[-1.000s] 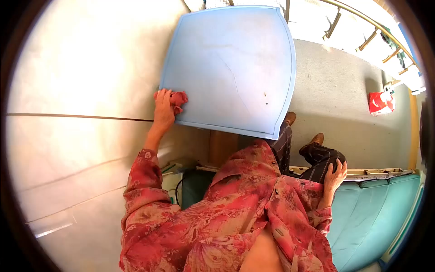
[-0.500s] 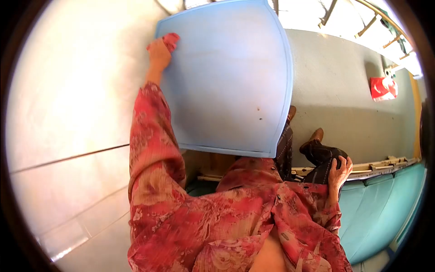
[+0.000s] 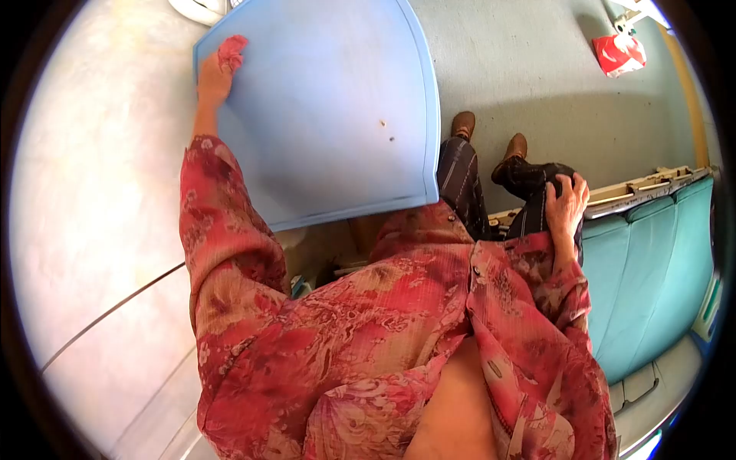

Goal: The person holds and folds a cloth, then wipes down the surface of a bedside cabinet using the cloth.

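My left hand [image 3: 213,81] is closed on a crumpled red cloth [image 3: 232,52]. It presses the cloth against the light blue tabletop [image 3: 322,100], close to the far left edge. Two small dark specks lie on the tabletop nearer to me, toward its right side. My right hand [image 3: 566,205] lies over my right knee in dark striped trousers [image 3: 530,201], fingers spread, holding nothing.
A pale wall [image 3: 100,176] runs along the left. On the grey floor [image 3: 529,69] lies a red and white packet [image 3: 618,55] at the far right. I sit beside a teal cushion [image 3: 652,276] edged by a worn cream frame [image 3: 644,188].
The view has tilted down and turned, so the tabletop sits farther left and higher. My left hand still holds the cloth near the left edge; my right hand stays on the knee.
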A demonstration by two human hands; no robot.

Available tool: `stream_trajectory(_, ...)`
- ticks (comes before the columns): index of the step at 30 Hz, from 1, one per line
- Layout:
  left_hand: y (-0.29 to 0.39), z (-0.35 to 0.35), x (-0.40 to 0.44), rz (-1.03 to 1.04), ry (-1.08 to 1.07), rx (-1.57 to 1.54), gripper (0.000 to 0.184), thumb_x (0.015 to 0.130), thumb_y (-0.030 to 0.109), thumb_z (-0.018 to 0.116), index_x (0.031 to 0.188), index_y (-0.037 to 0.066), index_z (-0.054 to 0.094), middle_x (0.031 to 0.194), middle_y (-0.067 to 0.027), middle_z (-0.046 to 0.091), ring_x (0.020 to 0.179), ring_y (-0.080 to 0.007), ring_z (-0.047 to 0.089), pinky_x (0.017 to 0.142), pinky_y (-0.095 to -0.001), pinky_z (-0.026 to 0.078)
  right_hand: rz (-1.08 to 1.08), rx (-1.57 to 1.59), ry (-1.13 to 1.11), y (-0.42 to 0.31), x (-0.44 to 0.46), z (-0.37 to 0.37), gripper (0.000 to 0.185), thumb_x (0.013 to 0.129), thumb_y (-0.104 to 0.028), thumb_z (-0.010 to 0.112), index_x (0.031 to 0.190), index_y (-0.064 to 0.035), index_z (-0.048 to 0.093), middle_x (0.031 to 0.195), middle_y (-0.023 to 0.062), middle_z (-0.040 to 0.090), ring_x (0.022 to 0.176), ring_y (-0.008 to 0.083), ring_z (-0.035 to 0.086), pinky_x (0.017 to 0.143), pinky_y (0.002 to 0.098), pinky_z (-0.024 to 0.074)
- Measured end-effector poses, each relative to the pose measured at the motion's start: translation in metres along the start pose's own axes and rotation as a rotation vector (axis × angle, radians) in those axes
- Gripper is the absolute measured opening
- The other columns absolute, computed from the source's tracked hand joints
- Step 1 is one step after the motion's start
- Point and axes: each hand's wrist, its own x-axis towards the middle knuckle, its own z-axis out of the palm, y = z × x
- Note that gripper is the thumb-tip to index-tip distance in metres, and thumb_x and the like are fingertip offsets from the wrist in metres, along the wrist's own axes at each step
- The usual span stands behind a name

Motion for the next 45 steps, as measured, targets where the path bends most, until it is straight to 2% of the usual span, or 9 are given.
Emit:
stream_trajectory(2, 0.007, 0.005, -0.03, 0.169, -0.006, -0.076, 0.028, 0.087, 0.014, 0.049, 0.112, 0.003, 0.054, 0.108, -0.0209, 0.058, 0.102, -0.0394, 0.052, 0.089, -0.0468, 0.041, 0.018, -0.019, -0.016, 0.002, 0.0, 0.001, 0.029, 0.078, -0.022, 0.069, 0.103, -0.0116, 0.062, 0.123, 0.0182, 0.05, 0.119, 0.0401, 0.042, 0.101, 0.0489, 0.0355)
stream_trajectory(7, 0.077, -0.004, -0.131, 0.188, -0.051, -0.339, 0.03, 0.088, 0.013, 0.05, 0.115, 0.0, 0.053, 0.113, -0.022, 0.055, 0.11, -0.0382, 0.049, 0.094, -0.0438, 0.04, 0.063, -0.026, -0.029, 0.001, -0.001, -0.004, 0.029, 0.078, -0.024, 0.068, 0.104, -0.0123, 0.062, 0.126, 0.0173, 0.05, 0.121, 0.0392, 0.041, 0.103, 0.0486, 0.0341)
stream_trajectory(11, 0.115, -0.007, -0.207, 0.335, 0.039, -0.197, 0.041, 0.088, 0.011, 0.051, 0.125, -0.006, 0.047, 0.132, -0.0233, 0.047, 0.125, -0.039, 0.043, 0.106, -0.0403, 0.034, 0.068, -0.015, -0.005, 0.006, -0.004, -0.004, 0.029, 0.079, -0.024, 0.068, 0.104, -0.0124, 0.062, 0.127, 0.0172, 0.05, 0.122, 0.0393, 0.041, 0.103, 0.0481, 0.0341)
stream_trajectory(16, 0.167, -0.032, -0.28, 0.458, -0.057, -0.199, 0.043, 0.085, 0.008, 0.055, 0.127, -0.002, 0.048, 0.134, -0.0224, 0.045, 0.128, -0.0405, 0.039, 0.108, -0.0425, 0.031, 0.057, 0.009, 0.026, 0.009, -0.006, -0.003, 0.028, 0.079, -0.023, 0.066, 0.105, -0.0118, 0.062, 0.127, 0.0173, 0.049, 0.122, 0.0402, 0.041, 0.102, 0.0486, 0.0348)
stream_trajectory(18, 0.178, -0.038, -0.281, 0.336, -0.209, -0.224, 0.046, 0.086, 0.009, 0.054, 0.13, -0.001, 0.046, 0.14, -0.022, 0.038, 0.132, -0.0396, 0.033, 0.109, -0.0445, 0.029, 0.042, 0.023, 0.037, 0.01, -0.005, -0.001, 0.027, 0.08, -0.022, 0.066, 0.105, -0.0115, 0.062, 0.127, 0.0168, 0.049, 0.122, 0.0403, 0.041, 0.102, 0.049, 0.0348)
stream_trajectory(25, 0.182, -0.03, -0.248, 0.22, -0.221, -0.268, 0.05, 0.089, 0.011, 0.052, 0.136, 0.001, 0.038, 0.145, -0.0228, 0.029, 0.136, -0.0408, 0.025, 0.111, -0.0469, 0.023, 0.048, -0.023, 0.013, 0.006, -0.002, -0.002, 0.027, 0.081, -0.021, 0.065, 0.106, -0.0122, 0.061, 0.128, 0.0158, 0.048, 0.123, 0.0402, 0.04, 0.103, 0.0491, 0.0343)
stream_trajectory(27, 0.185, -0.016, -0.243, 0.212, -0.052, -0.169, 0.049, 0.091, 0.013, 0.051, 0.136, 0.001, 0.038, 0.144, -0.0232, 0.029, 0.135, -0.0432, 0.026, 0.11, -0.048, 0.024, 0.045, -0.029, 0.015, 0.008, -0.002, 0.0, 0.026, 0.081, -0.021, 0.066, 0.106, -0.0126, 0.061, 0.129, 0.0157, 0.048, 0.123, 0.0401, 0.04, 0.103, 0.0491, 0.0341)
stream_trajectory(33, 0.181, -0.002, -0.212, 0.19, 0.075, -0.194, 0.045, 0.092, 0.012, 0.049, 0.135, 0.001, 0.041, 0.143, -0.0229, 0.032, 0.132, -0.0467, 0.028, 0.108, -0.0519, 0.025, 0.071, -0.045, -0.025, 0.009, -0.001, 0.002, 0.026, 0.082, -0.021, 0.066, 0.106, -0.0133, 0.061, 0.13, 0.0149, 0.047, 0.125, 0.0405, 0.038, 0.104, 0.0491, 0.0335)
stream_trajectory(45, 0.17, 0.003, -0.172, 0.157, 0.169, -0.188, 0.039, 0.092, 0.015, 0.05, 0.131, 0.007, 0.049, 0.139, -0.019, 0.04, 0.128, -0.0462, 0.034, 0.105, -0.0532, 0.029, 0.035, -0.06, -0.015, 0.008, 0.001, -0.001, 0.025, 0.081, -0.02, 0.066, 0.104, -0.0126, 0.061, 0.128, 0.0145, 0.048, 0.122, 0.0397, 0.04, 0.103, 0.0475, 0.0347)
